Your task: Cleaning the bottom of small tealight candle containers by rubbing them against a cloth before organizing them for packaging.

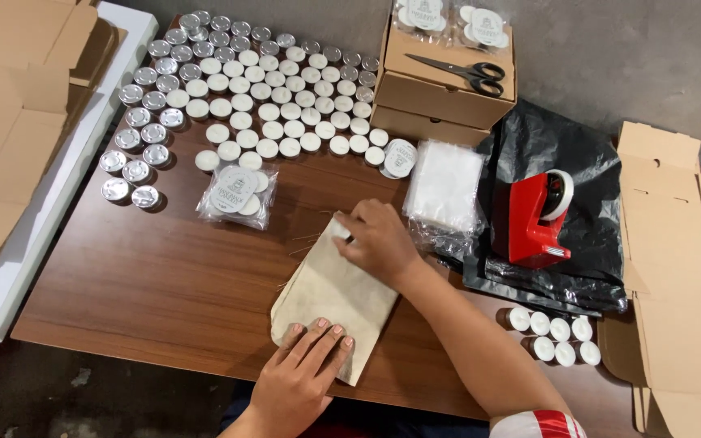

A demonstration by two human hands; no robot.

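Observation:
A beige cloth pouch (330, 292) lies flat on the brown table (148, 284) near its front edge. My left hand (298, 377) presses flat on the pouch's near end, fingers spread. My right hand (379, 239) rests on the far, open end, fingers curled on the fabric by its thin drawstring. A clear bag of tealight candles (237, 195) lies just beyond the pouch, to the left.
Several rows of tealights (269, 89) cover the far table. Scissors (460, 71) lie on stacked brown boxes (440, 101). Clear bags (445, 186), a red tape dispenser (539, 215) on black plastic (586, 170), more tealights (553, 337) and flat cardboard (675, 259) sit right; more cardboard (10, 113) left.

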